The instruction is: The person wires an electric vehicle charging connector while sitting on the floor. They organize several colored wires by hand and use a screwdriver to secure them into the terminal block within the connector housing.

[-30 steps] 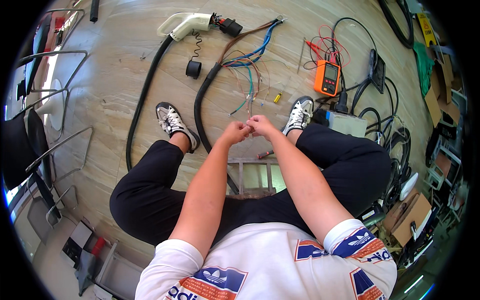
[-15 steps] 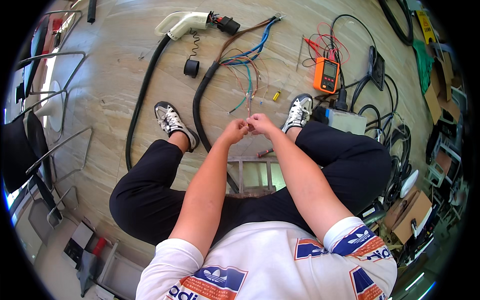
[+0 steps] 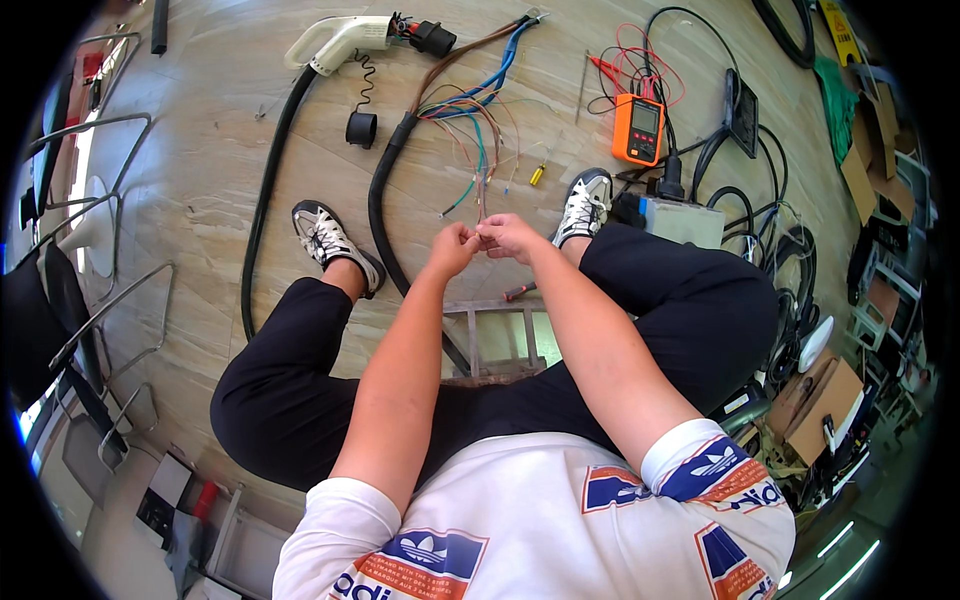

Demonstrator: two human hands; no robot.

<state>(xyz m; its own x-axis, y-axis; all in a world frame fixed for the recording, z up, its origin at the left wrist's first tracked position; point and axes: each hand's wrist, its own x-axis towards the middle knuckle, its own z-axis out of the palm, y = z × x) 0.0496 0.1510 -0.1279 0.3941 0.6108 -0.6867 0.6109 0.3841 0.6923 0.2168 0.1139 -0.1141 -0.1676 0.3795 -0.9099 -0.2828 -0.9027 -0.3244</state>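
My left hand [image 3: 456, 248] and my right hand [image 3: 506, 237] meet fingertip to fingertip between my feet. Both are closed in a pinch on a thin wire [image 3: 481, 205], whose end my fingers hide. It belongs to a fan of thin coloured wires [image 3: 470, 150] coming out of a thick black cable [image 3: 381, 185]. Thicker blue wires [image 3: 510, 58] and brown wires [image 3: 445, 66] spread from the same cable. Just beyond my right hand lies a small yellow screwdriver [image 3: 538, 175]. Nearer me, a screwdriver with a red and black handle [image 3: 520, 292] lies beside the metal frame of a low stool [image 3: 487, 308].
A white charging gun [image 3: 345, 42] lies at the far left, near a black round cap [image 3: 361, 129]. At right are an orange handheld meter [image 3: 637, 130] with red leads, a grey box [image 3: 684, 222] and tangled black cables. Metal-framed chairs [image 3: 75, 290] line the left side.
The whole view has shifted a little, so the floor things appear further left and up. Both hands are still pinched together on the wire.
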